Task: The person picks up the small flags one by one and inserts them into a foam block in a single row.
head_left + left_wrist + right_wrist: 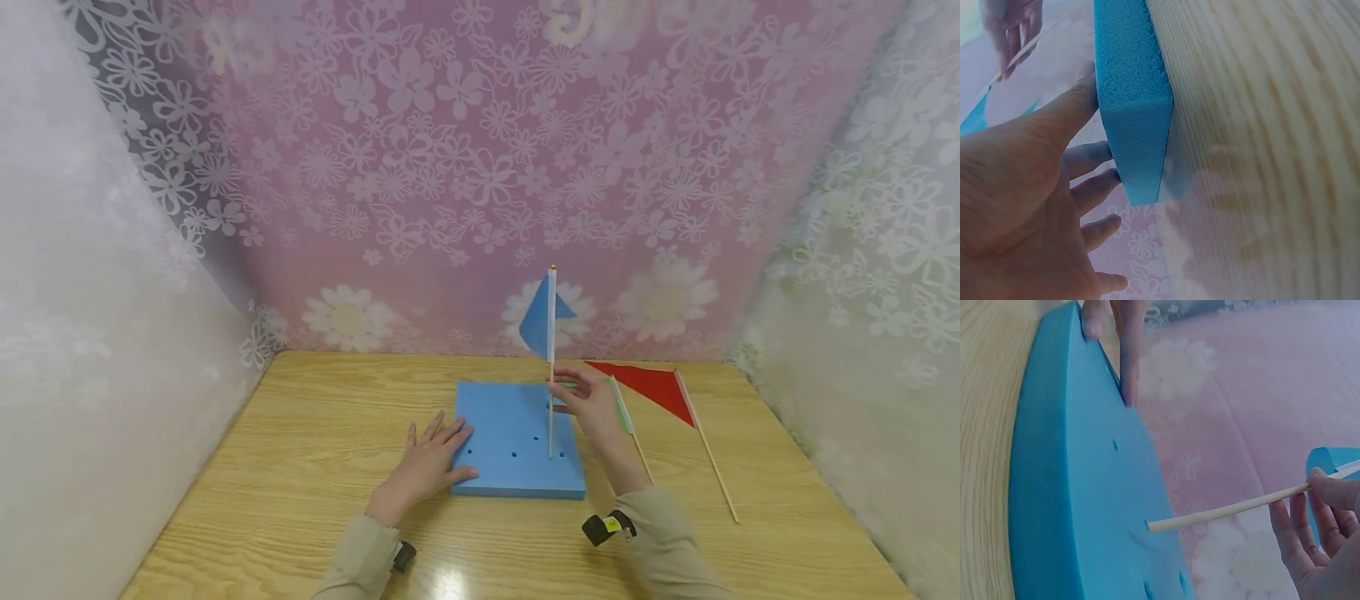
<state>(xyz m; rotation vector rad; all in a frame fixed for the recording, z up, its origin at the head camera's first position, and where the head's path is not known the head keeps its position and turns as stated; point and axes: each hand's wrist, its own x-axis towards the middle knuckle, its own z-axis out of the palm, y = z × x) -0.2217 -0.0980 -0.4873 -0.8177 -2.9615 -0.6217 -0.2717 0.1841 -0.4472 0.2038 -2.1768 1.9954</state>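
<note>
Head view | blue flag (551,333) upright (stick vertical) | right hand (592,404) pinching stick

Bright, even light — glare on the table (447,581) — edges warped, blurred.

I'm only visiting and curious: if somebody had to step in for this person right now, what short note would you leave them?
Left hand: open, fingers flat on the left edge of the blue foam block, steadying it on the wooden table.
Right hand: pinches the stick of the blue flag, which stands upright with its tip in a hole of the block.
Done: blue flag set in a hole, not yet released.
Left: a red flag and a green-edged stick lie on the table right of the block; other holes are free.
</note>
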